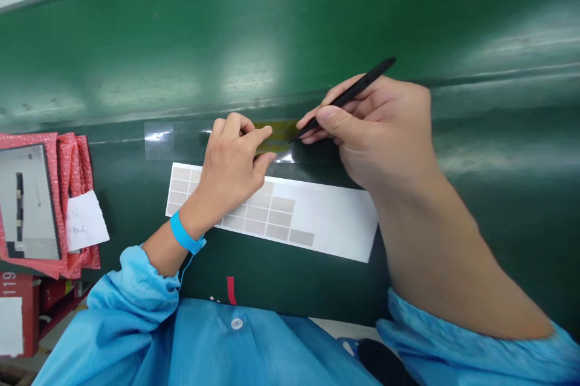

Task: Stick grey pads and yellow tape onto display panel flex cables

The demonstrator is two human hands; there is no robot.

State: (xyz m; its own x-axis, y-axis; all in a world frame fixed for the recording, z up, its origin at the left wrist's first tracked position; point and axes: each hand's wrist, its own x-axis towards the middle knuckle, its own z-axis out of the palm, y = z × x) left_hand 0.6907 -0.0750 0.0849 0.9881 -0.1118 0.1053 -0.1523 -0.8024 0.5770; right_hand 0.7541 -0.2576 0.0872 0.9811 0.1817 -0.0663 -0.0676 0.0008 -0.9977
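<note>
My left hand rests on a clear film strip, its thumb and index finger spread apart beside a yellowish see-through patch. My right hand grips a slim black pointed tool that looks like tweezers. The tool's tip points down and left, at the yellowish patch; I cannot tell whether it touches. Below the film lies a white sheet with rows of grey rectangular labels. My left wrist and forearm cover part of that sheet.
Green matting covers the worktop. At the left, a flat panel lies on pink bubble-wrap bags beside a handwritten paper note. A red bin stands below. A blue band with a cord circles my left wrist.
</note>
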